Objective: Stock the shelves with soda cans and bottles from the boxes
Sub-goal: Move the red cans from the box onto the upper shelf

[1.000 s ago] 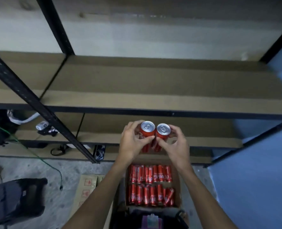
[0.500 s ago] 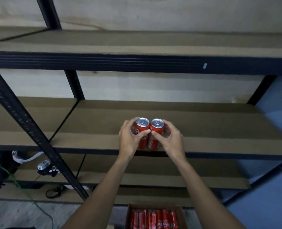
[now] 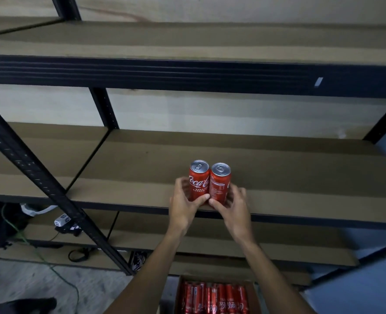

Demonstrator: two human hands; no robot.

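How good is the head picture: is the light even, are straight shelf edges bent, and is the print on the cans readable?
Head view: light is dim, with darker bands across the middle shelf; shelf edges stay nearly straight, but the front post leans strongly; the left can shows a readable logo, the right can only unreadable small print; the boxed cans are blurred.

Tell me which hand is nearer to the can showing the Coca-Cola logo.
Left. The left hand holds the logo can near its base; the right hand holds the neighbouring can, just right of it.
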